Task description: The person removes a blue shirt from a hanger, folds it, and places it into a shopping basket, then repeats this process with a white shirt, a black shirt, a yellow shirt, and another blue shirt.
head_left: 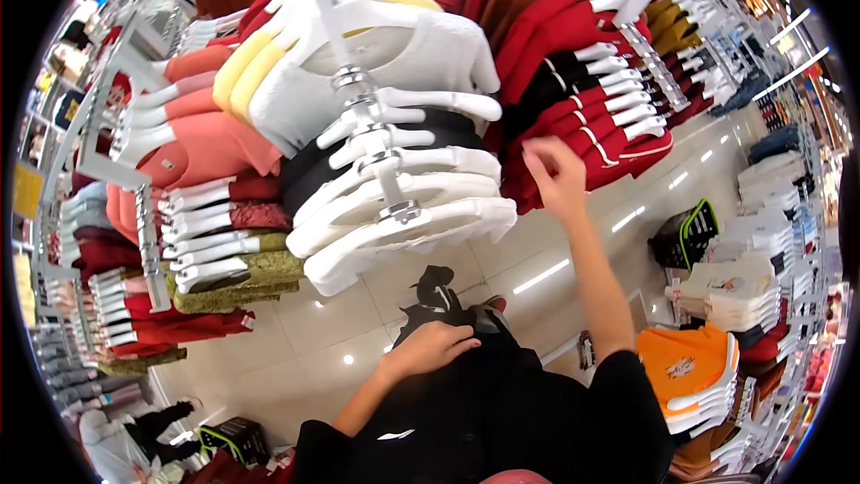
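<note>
My right hand point(557, 177) is raised beside the red garments point(618, 157) on a rail. Its fingers curl loosely with a gap between them, and nothing shows in its grasp. Left of it, white tops point(412, 233) hang on white hangers from a chrome arm point(367, 139), with dark garments point(300, 175) and a fluffy light-grey top point(385, 49) behind them. Low in front of my black shirt point(475, 403), my left hand point(430, 350) is closed, its fingers bent inward. Whether it grips anything is hidden.
Coral tops point(202, 143) and olive garments point(242, 282) hang on the left. An orange T-shirt point(685, 363) hangs at lower right. A black basket with a green rim point(685, 235) stands on the tiled floor point(313, 341); another basket point(235, 437) is at lower left, near a person point(112, 444).
</note>
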Available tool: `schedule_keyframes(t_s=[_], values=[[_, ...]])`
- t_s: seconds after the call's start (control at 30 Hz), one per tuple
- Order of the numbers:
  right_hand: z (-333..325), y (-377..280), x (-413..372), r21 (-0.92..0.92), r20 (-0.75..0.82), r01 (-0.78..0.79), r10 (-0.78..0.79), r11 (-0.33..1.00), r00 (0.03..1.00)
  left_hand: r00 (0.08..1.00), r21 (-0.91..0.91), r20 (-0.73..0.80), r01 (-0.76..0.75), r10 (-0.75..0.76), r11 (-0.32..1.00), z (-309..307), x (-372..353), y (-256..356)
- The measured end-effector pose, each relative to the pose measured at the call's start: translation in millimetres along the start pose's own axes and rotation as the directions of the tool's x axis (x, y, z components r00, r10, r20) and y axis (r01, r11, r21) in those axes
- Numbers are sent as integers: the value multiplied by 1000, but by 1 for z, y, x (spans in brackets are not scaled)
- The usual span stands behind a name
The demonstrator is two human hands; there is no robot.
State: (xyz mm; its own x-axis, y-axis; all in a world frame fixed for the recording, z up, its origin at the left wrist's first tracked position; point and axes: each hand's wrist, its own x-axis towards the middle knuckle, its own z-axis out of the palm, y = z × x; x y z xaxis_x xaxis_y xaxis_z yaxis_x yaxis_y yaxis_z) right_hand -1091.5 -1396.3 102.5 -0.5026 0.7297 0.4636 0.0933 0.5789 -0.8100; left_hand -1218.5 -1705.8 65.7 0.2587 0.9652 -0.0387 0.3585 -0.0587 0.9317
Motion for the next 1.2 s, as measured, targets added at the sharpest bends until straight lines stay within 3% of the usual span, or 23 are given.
schedule_keyframes(t_s=[0.07,0.23,0.33,0.37,0.47,0.5,0.6,0.7,0.8,0.9,1.0,1.03,1.07,1.13,1.2], values=[[-30,18,-73,178,-37,-314,325,933,945,998,19,53,-41,40,999,5,13,-1],[-79,42,-227,41,181,-661,646,749,742,943,95,282,-208,174,973,20,60,14],[-96,39,-277,-347,178,-542,621,765,763,850,121,444,-368,281,922,32,93,35],[-104,46,-292,-385,233,-545,650,745,723,816,99,479,-416,323,904,34,106,46],[-124,49,-313,-430,106,-534,628,728,771,748,94,522,-528,410,844,42,143,79],[-137,42,-309,-454,116,-596,707,662,698,752,117,530,-522,391,845,42,154,90],[-173,25,-304,-463,26,-631,721,623,693,746,156,530,-552,402,819,46,184,127],[-209,23,-314,-403,46,-650,724,644,688,708,168,556,-609,436,775,53,206,157],[-225,37,-331,-535,17,-528,633,660,774,690,180,568,-637,449,750,67,225,188],[-234,49,-335,-415,31,-428,483,803,875,698,226,529,-663,482,713,82,243,210],[-250,61,-334,-160,42,-271,281,949,959,728,261,461,-657,507,707,98,260,222],[-256,61,-333,6,24,-273,273,962,962,750,282,433,-639,500,715,102,264,226],[-250,96,-355,41,-16,-383,384,923,923,771,300,407,-620,490,725,106,267,230],[-268,97,-364,148,11,-564,569,812,822,820,383,349,-567,454,729,113,276,235],[-289,92,-375,135,-110,-561,575,817,811,855,464,291,-518,429,719,118,286,236]])
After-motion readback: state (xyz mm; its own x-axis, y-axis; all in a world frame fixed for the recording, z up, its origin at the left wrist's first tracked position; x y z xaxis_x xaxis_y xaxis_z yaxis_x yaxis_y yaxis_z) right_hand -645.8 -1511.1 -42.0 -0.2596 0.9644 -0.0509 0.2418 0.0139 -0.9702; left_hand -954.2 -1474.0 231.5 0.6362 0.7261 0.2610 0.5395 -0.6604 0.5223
